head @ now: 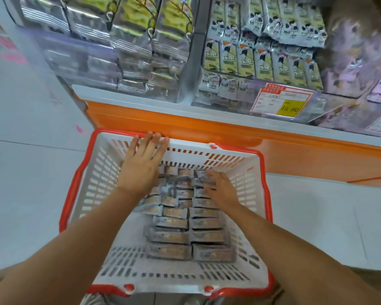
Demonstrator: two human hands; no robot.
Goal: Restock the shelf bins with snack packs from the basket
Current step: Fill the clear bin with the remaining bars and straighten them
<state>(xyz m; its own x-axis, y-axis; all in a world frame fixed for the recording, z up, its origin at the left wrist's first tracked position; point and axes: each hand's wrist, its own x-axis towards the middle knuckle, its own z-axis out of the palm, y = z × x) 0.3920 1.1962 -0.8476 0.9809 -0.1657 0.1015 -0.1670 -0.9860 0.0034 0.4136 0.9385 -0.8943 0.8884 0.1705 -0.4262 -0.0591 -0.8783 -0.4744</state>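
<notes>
I record the basket (92, 183) directly before the shelf (185, 124), far rim near the shelf base. In the basket's middle and right, snack packs (180, 236) lie in rows. Bins (326, 104) stand behind, above.

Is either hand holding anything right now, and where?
Left hand holds nothing, fingers straight at the basket rim. Right hand touches the far snack packs; grip cannot be told.

A red-framed price label (284, 101) with a yellow field reading 16.80 hangs at the shelf front. Below it runs the orange shelf base (185, 122). The pale tiled floor (26, 172) has a small pink mark (80, 129) on it.
</notes>
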